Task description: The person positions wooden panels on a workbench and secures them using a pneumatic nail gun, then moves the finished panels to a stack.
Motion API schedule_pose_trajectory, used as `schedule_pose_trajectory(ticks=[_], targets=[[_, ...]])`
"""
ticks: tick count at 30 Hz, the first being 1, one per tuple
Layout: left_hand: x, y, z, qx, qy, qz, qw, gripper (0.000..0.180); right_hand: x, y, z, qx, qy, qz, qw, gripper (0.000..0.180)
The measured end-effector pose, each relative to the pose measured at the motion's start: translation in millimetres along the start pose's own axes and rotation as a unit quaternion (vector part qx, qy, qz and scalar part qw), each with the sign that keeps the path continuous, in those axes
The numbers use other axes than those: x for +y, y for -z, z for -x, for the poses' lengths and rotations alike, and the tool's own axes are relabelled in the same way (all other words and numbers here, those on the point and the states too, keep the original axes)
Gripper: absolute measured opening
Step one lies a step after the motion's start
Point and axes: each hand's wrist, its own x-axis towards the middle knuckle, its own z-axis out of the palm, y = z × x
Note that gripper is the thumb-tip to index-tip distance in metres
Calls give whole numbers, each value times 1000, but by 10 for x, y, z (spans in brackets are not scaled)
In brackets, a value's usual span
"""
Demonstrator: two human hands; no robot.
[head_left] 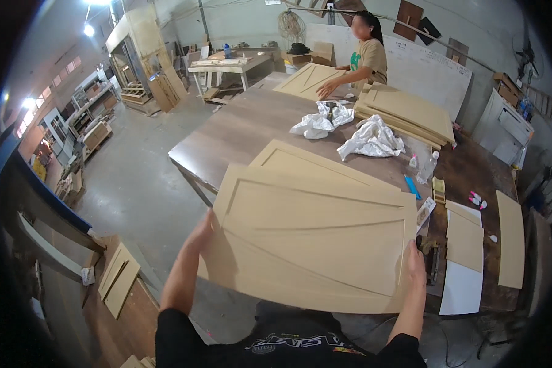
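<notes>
A large tan wooden panel (325, 251) with raised framing strips and grooves fanning across its face is held up in front of me. My left hand (203, 238) is closed on its left edge, and my right hand (414, 264) grips the right edge; the fingertips of both are partly hidden behind it. Just beyond, a second tan panel (313, 164) lies on the brown table (227, 135), overlapped in view by the one I hold. Whether the two panels touch cannot be made out.
Across the table a person (371, 58) reaches to another panel (306, 80), beside a panel stack (405, 113). Crumpled white cloths (371, 138), a blue tool (412, 186) and a clear bottle (428, 167) lie between. A white board (463, 291) sits right; a side bench (129, 328) stands left.
</notes>
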Motion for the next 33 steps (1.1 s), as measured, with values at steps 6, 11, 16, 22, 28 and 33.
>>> schedule_pose_trajectory(ticks=[6, 11, 16, 22, 28, 33], targets=[[1058, 10, -1425, -28, -109, -282, 953, 69, -324, -347, -947, 48, 45, 47, 997, 74], [1674, -351, -2057, -38, -75, -458, 885, 61, -777, -542, -854, 60, -58, 166, 983, 72], [428, 307, -2979, -77, -213, -499, 836, 60, 185, -860, -796, 85, 8, 178, 980, 60], [465, 306, -2209, -93, 18, -117, 989, 34, 359, -1313, -269, 148, -54, 5, 987, 54], [441, 38, -2109, -129, -20, -144, 981, 41, 217, -1109, -212, 175, -45, 82, 980, 42], [-70, 103, -1724, 4, -277, -253, 927, 58, 440, -1353, 119, 384, 29, 133, 913, 36]])
